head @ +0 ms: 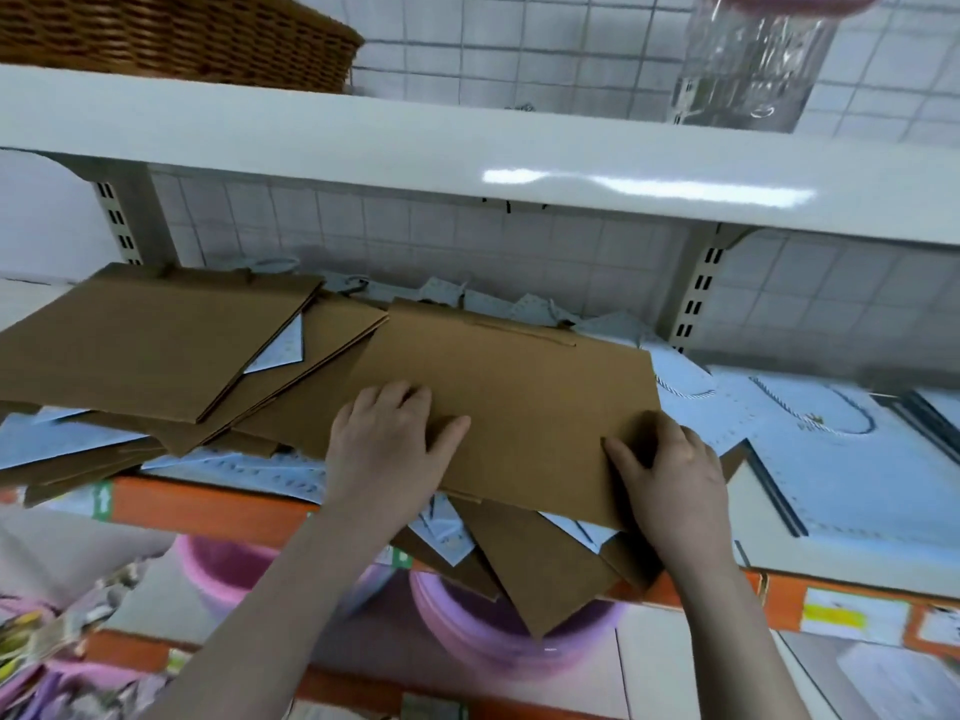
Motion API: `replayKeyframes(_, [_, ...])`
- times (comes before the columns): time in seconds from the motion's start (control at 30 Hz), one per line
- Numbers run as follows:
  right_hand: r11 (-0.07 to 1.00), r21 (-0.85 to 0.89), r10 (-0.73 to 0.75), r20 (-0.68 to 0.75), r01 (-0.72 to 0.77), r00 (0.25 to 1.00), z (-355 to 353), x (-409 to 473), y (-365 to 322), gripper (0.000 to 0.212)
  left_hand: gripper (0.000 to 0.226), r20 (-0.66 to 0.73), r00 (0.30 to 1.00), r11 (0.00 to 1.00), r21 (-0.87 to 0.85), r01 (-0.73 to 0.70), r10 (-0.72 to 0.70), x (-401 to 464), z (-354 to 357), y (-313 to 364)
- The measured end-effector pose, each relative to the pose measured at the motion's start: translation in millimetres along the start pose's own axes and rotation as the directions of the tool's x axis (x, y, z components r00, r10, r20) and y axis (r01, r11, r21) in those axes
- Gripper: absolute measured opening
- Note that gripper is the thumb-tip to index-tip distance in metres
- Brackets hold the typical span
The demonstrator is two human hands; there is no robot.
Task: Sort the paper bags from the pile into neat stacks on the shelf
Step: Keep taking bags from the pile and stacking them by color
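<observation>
A wicker basket [171,39] and a clear jar [753,65] stand above; pink basins [498,636] sit below.

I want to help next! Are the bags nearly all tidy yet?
Not nearly. Done: a few blue bags lie flat at the right, a possible start of a stack. In hand: the left hand and right hand hold one brown bag. Left: the pile of brown and blue bags is still jumbled, some hanging over the shelf edge.
</observation>
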State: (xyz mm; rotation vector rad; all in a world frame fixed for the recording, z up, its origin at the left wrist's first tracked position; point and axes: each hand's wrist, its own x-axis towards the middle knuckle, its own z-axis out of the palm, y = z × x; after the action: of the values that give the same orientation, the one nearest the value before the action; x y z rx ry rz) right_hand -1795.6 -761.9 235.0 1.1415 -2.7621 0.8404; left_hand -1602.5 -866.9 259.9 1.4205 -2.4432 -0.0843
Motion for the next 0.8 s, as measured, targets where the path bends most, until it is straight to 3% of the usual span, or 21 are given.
replayKeyframes(0.23, [0.997, 0.080, -0.001, -0.034, 0.003, 0.999, 4.5, -5.3, 2.7, 0.051, 0.079, 0.063, 0.987, 0.988, 0.064, 0.143, -0.147, 21.9, 0.3, -8.0])
replayKeyframes(0.4, [0.997, 0.081, -0.004, -0.045, 0.007, 0.999, 3.9, -2.1, 2.0, 0.044, 0.088, 0.017, 0.983, 0.983, 0.031, 0.180, -0.180, 26.2, -4.5, -3.1])
replayKeyframes(0.63, [0.991, 0.122, 0.065, -0.051, -0.059, 0.997, 3.3, 5.1, 7.0, 0.054, 0.096, -0.068, 0.966, 0.950, -0.210, 0.230, -0.249, 29.2, -12.8, -6.9])
replayKeyframes(0.8, [0.988, 0.137, 0.077, -0.054, -0.069, 0.996, 2.2, 7.9, 10.0, 0.060, 0.085, -0.122, 0.967, 0.856, -0.499, 0.135, -0.224, 30.4, -13.2, -7.4])
